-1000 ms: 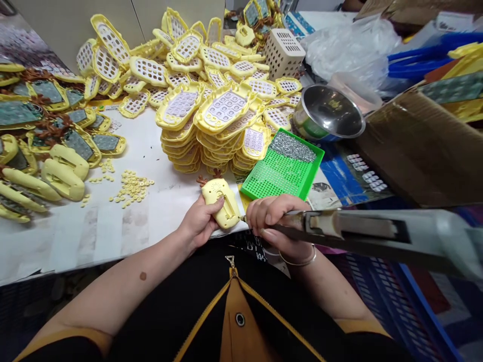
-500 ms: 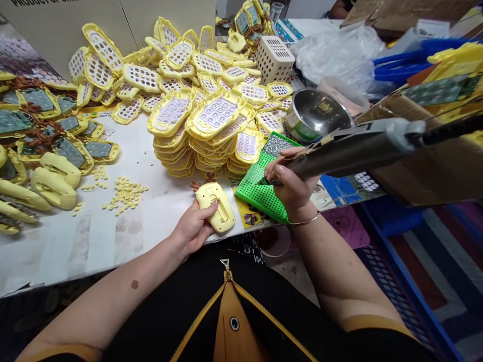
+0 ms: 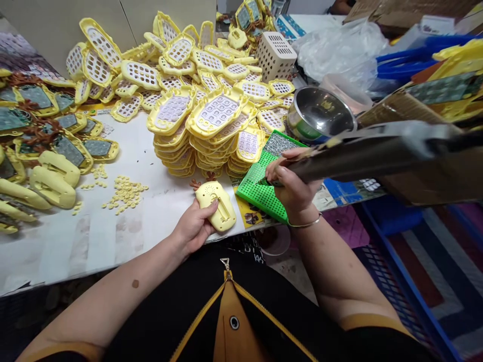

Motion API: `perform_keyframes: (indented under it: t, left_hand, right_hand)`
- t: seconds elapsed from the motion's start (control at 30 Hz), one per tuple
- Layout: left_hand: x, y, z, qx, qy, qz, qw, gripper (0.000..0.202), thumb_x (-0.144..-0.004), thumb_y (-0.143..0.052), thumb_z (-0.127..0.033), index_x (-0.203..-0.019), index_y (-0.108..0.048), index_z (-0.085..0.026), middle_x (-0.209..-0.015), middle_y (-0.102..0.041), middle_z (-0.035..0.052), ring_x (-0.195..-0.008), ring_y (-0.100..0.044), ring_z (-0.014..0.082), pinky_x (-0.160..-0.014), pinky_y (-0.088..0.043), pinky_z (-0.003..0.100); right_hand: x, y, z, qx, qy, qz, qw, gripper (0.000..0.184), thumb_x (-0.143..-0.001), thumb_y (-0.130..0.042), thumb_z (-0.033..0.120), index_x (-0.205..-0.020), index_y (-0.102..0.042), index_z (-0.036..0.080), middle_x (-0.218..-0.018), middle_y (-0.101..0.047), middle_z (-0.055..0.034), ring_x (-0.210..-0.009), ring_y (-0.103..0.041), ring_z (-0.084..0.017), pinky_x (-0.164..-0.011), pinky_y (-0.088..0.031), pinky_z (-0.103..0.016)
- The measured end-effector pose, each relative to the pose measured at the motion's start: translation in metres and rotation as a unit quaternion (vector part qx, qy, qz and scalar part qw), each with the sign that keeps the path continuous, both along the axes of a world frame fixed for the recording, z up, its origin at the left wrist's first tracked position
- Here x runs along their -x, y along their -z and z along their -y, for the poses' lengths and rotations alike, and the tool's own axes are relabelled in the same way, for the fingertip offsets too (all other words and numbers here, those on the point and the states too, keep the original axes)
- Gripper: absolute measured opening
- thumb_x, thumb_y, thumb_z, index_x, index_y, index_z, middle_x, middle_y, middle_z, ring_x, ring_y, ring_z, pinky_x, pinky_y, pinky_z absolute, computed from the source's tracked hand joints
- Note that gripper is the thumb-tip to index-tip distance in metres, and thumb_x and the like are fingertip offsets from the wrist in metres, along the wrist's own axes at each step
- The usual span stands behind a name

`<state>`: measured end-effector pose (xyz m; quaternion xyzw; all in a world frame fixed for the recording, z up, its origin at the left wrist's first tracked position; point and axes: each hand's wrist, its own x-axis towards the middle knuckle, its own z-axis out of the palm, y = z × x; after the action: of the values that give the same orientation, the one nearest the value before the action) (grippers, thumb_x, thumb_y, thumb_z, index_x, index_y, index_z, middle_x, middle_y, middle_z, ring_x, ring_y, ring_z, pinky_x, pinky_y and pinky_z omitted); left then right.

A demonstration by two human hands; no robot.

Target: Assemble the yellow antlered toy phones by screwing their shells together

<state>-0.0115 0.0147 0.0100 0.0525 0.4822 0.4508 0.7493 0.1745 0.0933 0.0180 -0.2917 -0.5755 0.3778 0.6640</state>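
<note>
My left hand grips a yellow plastic toy casing, thumb across its back, near the table's front edge. Brown antler-like pieces stick out of the casing's top, and an oblong recess shows in its back. Wrapped round a dark electric screwdriver is my right hand, a bangle at its wrist. The screwdriver lies nearly level, its tip over a green perforated tray. Small silvery screws are heaped at the tray's far end.
Stacks of yellow shells with lilac button pads stand behind the casing. Small yellow pieces lie left on the white table. A steel bowl and a cardboard box are at right; shells with circuit boards lie far left.
The screwdriver's rear end has shifted slightly and looks blurred. My right hand stays over the green tray, and my left hand keeps the casing in the same place.
</note>
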Motion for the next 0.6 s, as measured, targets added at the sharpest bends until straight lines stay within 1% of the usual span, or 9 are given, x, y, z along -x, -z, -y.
perform_keyframes:
  t: [0.07, 0.1, 0.2, 0.27, 0.3, 0.37, 0.43, 0.5, 0.6]
  left_hand:
    - [-0.001, 0.0, 0.0, -0.001, -0.006, 0.001, 1.0, 0.037, -0.084, -0.062, -0.007, -0.117, -0.053, -0.02, -0.109, -0.069, 0.009, -0.093, -0.069, 0.0228, -0.092, -0.054, 0.056]
    - [-0.001, 0.0, 0.001, -0.003, -0.009, 0.001, 1.0, 0.037, -0.084, -0.063, -0.007, -0.117, -0.053, -0.02, -0.108, -0.069, 0.0088, -0.093, -0.069, 0.023, -0.092, -0.054, 0.057]
    - [-0.003, 0.001, 0.002, -0.008, -0.014, 0.0, 1.0, 0.037, -0.084, -0.063, -0.008, -0.117, -0.053, -0.02, -0.102, -0.069, 0.0074, -0.089, -0.07, 0.0228, -0.09, -0.055, 0.055]
    - [-0.004, 0.002, 0.003, -0.018, -0.017, 0.002, 1.0, 0.037, -0.084, -0.064, -0.009, -0.117, -0.053, -0.02, -0.099, -0.069, 0.0072, -0.086, -0.07, 0.0217, -0.088, -0.056, 0.051]
    - [-0.005, 0.003, 0.003, -0.025, -0.019, 0.004, 0.999, 0.037, -0.083, -0.064, -0.009, -0.117, -0.053, -0.019, -0.098, -0.069, 0.0073, -0.085, -0.07, 0.0212, -0.087, -0.057, 0.048]
    - [-0.005, 0.004, 0.004, -0.037, -0.021, 0.006, 0.999, 0.04, -0.083, -0.064, -0.009, -0.119, -0.052, -0.019, -0.097, -0.069, 0.0076, -0.082, -0.07, 0.0205, -0.085, -0.058, 0.043]
    - [-0.006, 0.004, 0.005, -0.043, -0.019, 0.006, 0.999, 0.04, -0.084, -0.063, -0.009, -0.121, -0.051, -0.019, -0.096, -0.069, 0.0078, -0.081, -0.07, 0.0204, -0.082, -0.058, 0.042]
    - [-0.006, 0.004, 0.006, -0.044, -0.018, 0.004, 0.999, 0.039, -0.085, -0.061, -0.009, -0.121, -0.051, -0.019, -0.094, -0.07, 0.0081, -0.08, -0.07, 0.0206, -0.081, -0.058, 0.041]
    - [-0.007, 0.004, 0.005, -0.039, -0.026, 0.0, 0.999, 0.038, -0.084, -0.062, -0.009, -0.119, -0.053, -0.018, -0.093, -0.07, 0.0077, -0.081, -0.07, 0.0211, -0.081, -0.058, 0.041]
  right_hand:
    - [0.006, -0.012, 0.016, -0.015, -0.006, -0.019, 1.0, 0.02, -0.078, -0.072, 0.036, -0.092, -0.059, 0.03, -0.054, -0.049, 0.0067, -0.045, -0.05, -0.013, -0.047, -0.042, -0.03]
    - [0.009, -0.018, 0.026, -0.023, -0.025, -0.024, 0.999, 0.019, -0.079, -0.07, 0.035, -0.092, -0.058, 0.03, -0.053, -0.048, 0.0071, -0.044, -0.049, -0.013, -0.047, -0.043, -0.03]
    - [0.021, -0.029, 0.057, -0.034, -0.137, -0.018, 0.99, 0.014, -0.083, -0.065, 0.028, -0.095, -0.057, 0.03, -0.053, -0.048, 0.0073, -0.043, -0.05, -0.012, -0.048, -0.047, -0.029]
    - [0.028, -0.028, 0.074, -0.027, -0.204, -0.017, 0.979, 0.019, -0.083, -0.063, 0.022, -0.1, -0.058, 0.029, -0.057, -0.051, 0.006, -0.047, -0.052, -0.012, -0.049, -0.049, -0.028]
    - [0.031, -0.026, 0.08, -0.022, -0.224, -0.018, 0.974, 0.023, -0.083, -0.062, 0.019, -0.103, -0.059, 0.029, -0.059, -0.052, 0.0052, -0.05, -0.054, -0.013, -0.049, -0.049, -0.029]
    - [0.034, -0.021, 0.086, -0.016, -0.243, -0.018, 0.97, 0.03, -0.08, -0.063, 0.016, -0.108, -0.06, 0.028, -0.063, -0.053, 0.0039, -0.055, -0.056, -0.014, -0.051, -0.05, -0.03]
    - [0.037, -0.017, 0.087, -0.016, -0.249, -0.017, 0.968, 0.033, -0.079, -0.063, 0.014, -0.108, -0.061, 0.028, -0.063, -0.054, 0.0037, -0.055, -0.056, -0.014, -0.051, -0.05, -0.03]
    - [0.04, -0.016, 0.086, -0.014, -0.244, -0.014, 0.97, 0.031, -0.078, -0.062, 0.012, -0.105, -0.062, 0.027, -0.062, -0.054, 0.004, -0.053, -0.055, -0.014, -0.051, -0.05, -0.03]
    - [0.045, -0.017, 0.084, -0.024, -0.249, 0.005, 0.968, 0.024, -0.076, -0.062, 0.01, -0.095, -0.06, 0.025, -0.061, -0.054, 0.0041, -0.052, -0.055, -0.013, -0.05, -0.049, -0.029]
